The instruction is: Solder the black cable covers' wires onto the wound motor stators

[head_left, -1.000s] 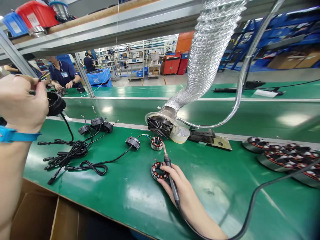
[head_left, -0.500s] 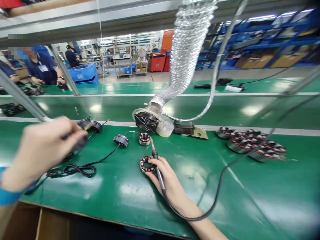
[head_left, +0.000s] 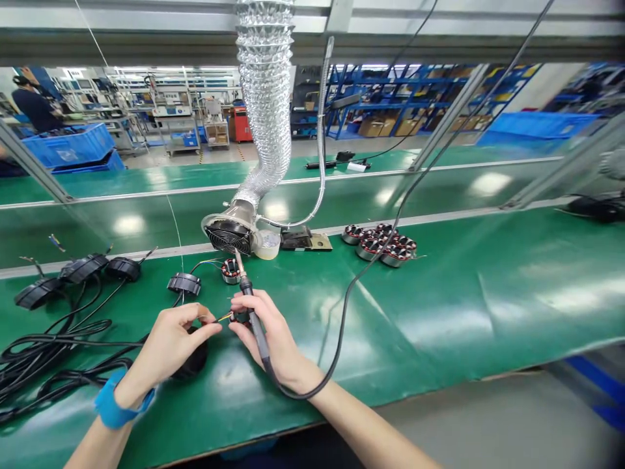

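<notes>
My left hand (head_left: pixel 168 344) rests on the green bench and is closed on a round black cabled part (head_left: pixel 194 362), pinching its thin wire ends (head_left: pixel 222 317) toward my right hand. My right hand (head_left: pixel 266 335) is closed on a soldering iron (head_left: pixel 250 306) whose tip points away toward the fan, and its fingertips press on a wound stator (head_left: pixel 239 317) that is mostly hidden under them. A second stator (head_left: pixel 230 271) sits just beyond, wired to another black round part (head_left: pixel 184 284).
A fume fan (head_left: pixel 227 234) on a silver flexible duct (head_left: pixel 263 104) stands behind the hands, with a tape roll (head_left: pixel 267 243) beside it. Several stators (head_left: pixel 379 243) lie to the right. Black parts with tangled cables (head_left: pixel 43 339) fill the left. The iron's cord (head_left: pixel 371 260) loops rightward.
My left hand came down from the upper left with the black part and set it beside the stator. The view swung to the right; my right hand stayed on the stator with the iron.
</notes>
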